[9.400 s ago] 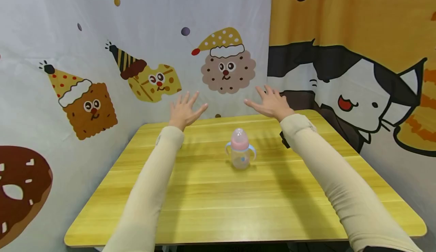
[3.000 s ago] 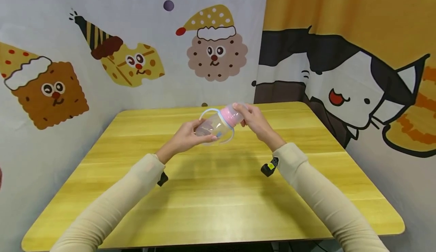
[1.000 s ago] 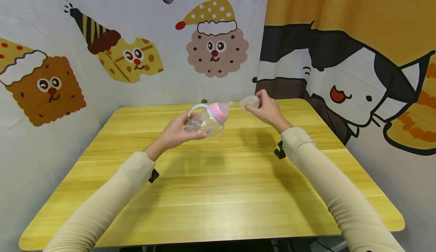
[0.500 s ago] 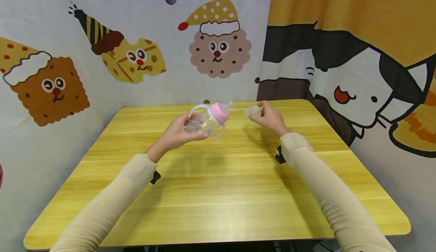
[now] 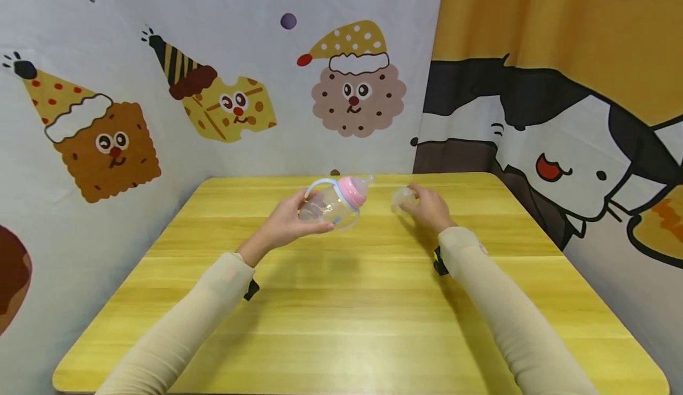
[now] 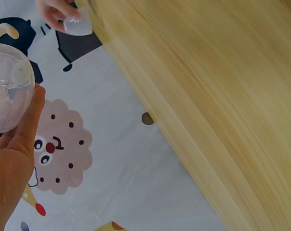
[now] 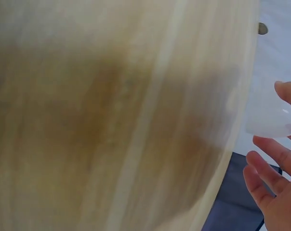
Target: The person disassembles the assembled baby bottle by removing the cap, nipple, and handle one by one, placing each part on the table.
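The left hand [image 5: 285, 224] is gripping the bottle [image 5: 326, 208] low round its clear body, above the table [image 5: 347, 324], and the bottle is tilting so that its bare teat [image 5: 365, 185] is pointing up and toward the right hand [image 5: 428, 207]. That low grip is probably leaving the pink collar [image 5: 351, 192] and 2 blue handles [image 5: 322, 180] free. The right hand is pinching the clear cap [image 5: 401, 198] by its side, perhaps because it is small and light; the cap is staying apart from the teat, near the table's far edge, and whether it is touching the wood I cannot tell. The yellow, wood-grained table is shining palely toward its near side. Behind it, a white cloth [image 5: 224, 3] is showing 3 hatted snack faces [image 5: 358, 101], and an orange cloth [image 5: 587, 33] is hanging beside it with a cat [image 5: 555, 140].
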Available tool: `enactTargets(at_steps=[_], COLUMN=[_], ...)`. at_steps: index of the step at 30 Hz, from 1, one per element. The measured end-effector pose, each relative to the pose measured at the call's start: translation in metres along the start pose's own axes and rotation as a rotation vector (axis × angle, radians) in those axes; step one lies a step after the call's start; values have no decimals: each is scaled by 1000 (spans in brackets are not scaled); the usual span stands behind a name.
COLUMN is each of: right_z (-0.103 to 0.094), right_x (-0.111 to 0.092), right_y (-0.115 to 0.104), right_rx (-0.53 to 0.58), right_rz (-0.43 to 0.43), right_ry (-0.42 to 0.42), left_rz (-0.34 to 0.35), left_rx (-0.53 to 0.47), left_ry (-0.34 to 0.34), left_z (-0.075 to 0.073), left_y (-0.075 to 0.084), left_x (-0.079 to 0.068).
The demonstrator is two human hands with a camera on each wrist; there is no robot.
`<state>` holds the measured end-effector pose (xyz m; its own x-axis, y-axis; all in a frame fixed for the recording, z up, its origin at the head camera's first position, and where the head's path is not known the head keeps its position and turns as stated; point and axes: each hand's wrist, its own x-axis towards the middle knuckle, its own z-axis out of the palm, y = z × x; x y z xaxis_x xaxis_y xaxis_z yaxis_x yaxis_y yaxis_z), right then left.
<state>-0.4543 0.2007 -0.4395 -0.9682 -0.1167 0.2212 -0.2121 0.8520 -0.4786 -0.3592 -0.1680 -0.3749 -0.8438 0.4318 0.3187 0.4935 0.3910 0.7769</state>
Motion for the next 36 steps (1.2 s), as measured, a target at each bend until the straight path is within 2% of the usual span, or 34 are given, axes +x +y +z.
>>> enactTargets(at_steps=[6,12,17,23,31,36], right_z=[6,11,13,12,13,10], right_x=[-3,-4,-6,-7,-8,-6], right_y=[10,9,9,10,3,5], right_rx=[-9,16,16,-20,-26,-61], right_rz=[8,5,42,67,71,58], right_ry=[0,2,-27,-58,-67,-52], left_rz=[-2,-3,-11,-7,-38,-16], left_rx=[18,4,-2,7,42,53], left_ry=[16,27,24,28,58,68], left_z=[1,0,0,-3,-10,-12], left_y=[-1,-4,-5,-3,5,6], left_x=[-4,-10,-14,-15,-17,-15])
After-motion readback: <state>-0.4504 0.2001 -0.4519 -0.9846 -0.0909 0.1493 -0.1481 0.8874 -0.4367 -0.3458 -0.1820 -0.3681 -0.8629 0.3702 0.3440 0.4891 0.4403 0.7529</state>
